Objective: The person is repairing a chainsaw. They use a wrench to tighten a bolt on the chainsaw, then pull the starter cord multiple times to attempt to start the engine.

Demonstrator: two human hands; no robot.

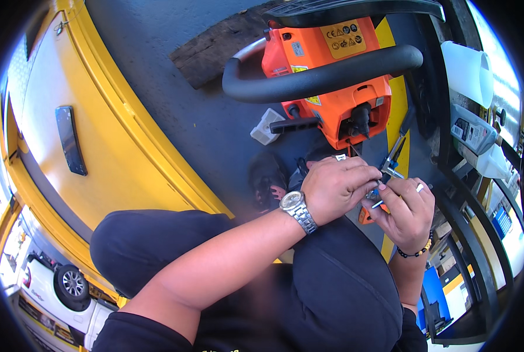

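My left hand (339, 185), with a steel watch on its wrist, bends inward with thumb and fingers pinched together. Against its fingertips, my right hand (407, 211) pinches a small slim part with a pale tip (378, 204). Fingers cover most of that part, so its kind stays hidden. Just beyond both hands stands an orange chainsaw (345, 76), its black curved handle (326, 79) toward me and a dark recess in its lower housing. A silver metal tool (392, 167) shows behind my right fingers. Below them a small orange piece (365, 215) is partly hidden.
A yellow bench (121, 141) along the left carries a phone (71, 141). A white block-like part (266, 127) and a wooden beam (221, 47) lie on the grey floor. At right, a black frame rack (473, 234) holds a grey bottle (472, 129) and a white container (466, 73).
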